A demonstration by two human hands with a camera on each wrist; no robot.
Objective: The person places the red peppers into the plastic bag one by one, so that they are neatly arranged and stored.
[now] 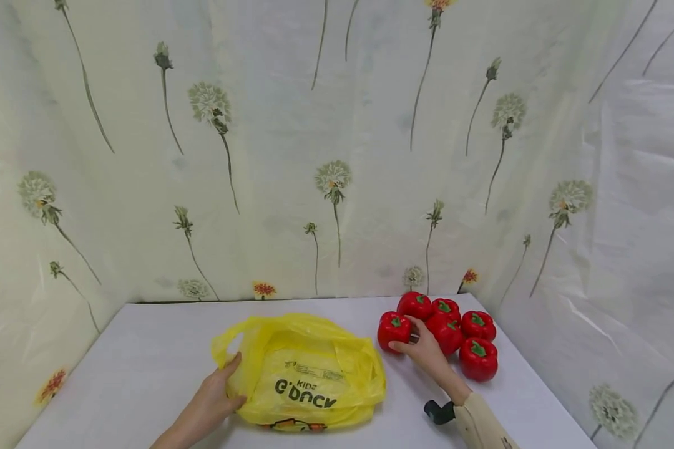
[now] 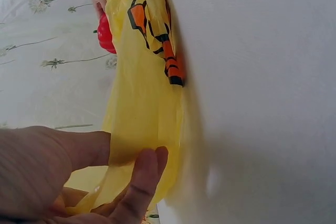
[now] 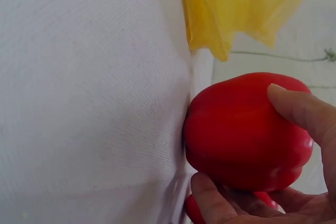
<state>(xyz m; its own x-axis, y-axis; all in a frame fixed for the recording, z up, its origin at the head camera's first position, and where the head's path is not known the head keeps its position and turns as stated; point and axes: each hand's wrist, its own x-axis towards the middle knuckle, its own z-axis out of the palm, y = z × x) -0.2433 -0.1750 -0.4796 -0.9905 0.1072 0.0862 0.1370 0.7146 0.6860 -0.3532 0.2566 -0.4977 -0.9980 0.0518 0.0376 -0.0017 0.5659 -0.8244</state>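
A yellow plastic bag [image 1: 309, 374] with black lettering lies on the white table, its mouth spread toward the far side. My left hand [image 1: 220, 394] holds the bag's left edge; in the left wrist view the thumb and fingers [image 2: 137, 187] pinch the thin film between them. To the right of the bag, my right hand [image 1: 424, 346] grips a red bell pepper [image 1: 394, 332] with a green stem. The right wrist view shows the thumb on one side of this pepper [image 3: 241, 135] and the fingers curled round the other, with the pepper close to the tabletop.
Several more red bell peppers [image 1: 478, 360] are grouped at the right of the table [image 1: 163, 349], just beyond and beside my right hand. A black device [image 1: 439, 412] sits at the right wrist by the sleeve. A dandelion-printed curtain [image 1: 269, 156] hangs behind the table and along its sides.
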